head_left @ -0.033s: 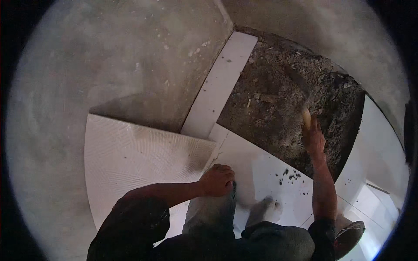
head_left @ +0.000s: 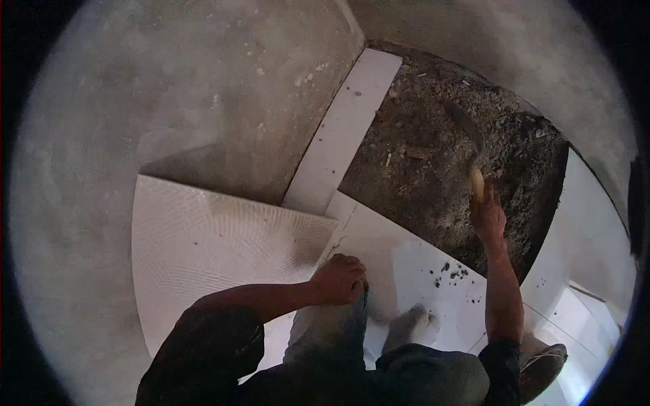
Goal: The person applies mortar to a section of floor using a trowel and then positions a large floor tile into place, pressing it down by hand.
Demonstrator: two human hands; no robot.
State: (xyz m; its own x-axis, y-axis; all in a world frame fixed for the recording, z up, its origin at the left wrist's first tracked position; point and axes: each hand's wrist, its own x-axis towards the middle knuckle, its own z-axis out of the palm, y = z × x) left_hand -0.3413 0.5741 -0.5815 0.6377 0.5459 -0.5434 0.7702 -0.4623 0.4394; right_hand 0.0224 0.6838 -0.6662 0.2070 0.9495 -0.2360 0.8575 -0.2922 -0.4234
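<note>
My right hand point(head_left: 487, 215) is closed around the pale wooden handle of a trowel point(head_left: 478, 183). Its dark blade lies over the rough grey-brown mortar bed point(head_left: 420, 176), and the blade's outline partly blends into it. My left hand point(head_left: 338, 279) rests on my left knee with its fingers curled in; no object shows in it. Left of that knee lies a large tile point(head_left: 223, 237), its ridged side up. Along the mortar's left edge runs a narrow white tile strip point(head_left: 345, 128).
White floor tiles point(head_left: 399, 250) border the mortar's near side, with dark crumbs point(head_left: 450, 272) scattered on them. More white tiles point(head_left: 582, 223) lie at the right. Bare concrete point(head_left: 203, 88) spreads over the far left. A rounded dark object point(head_left: 544, 369) sits by my right elbow.
</note>
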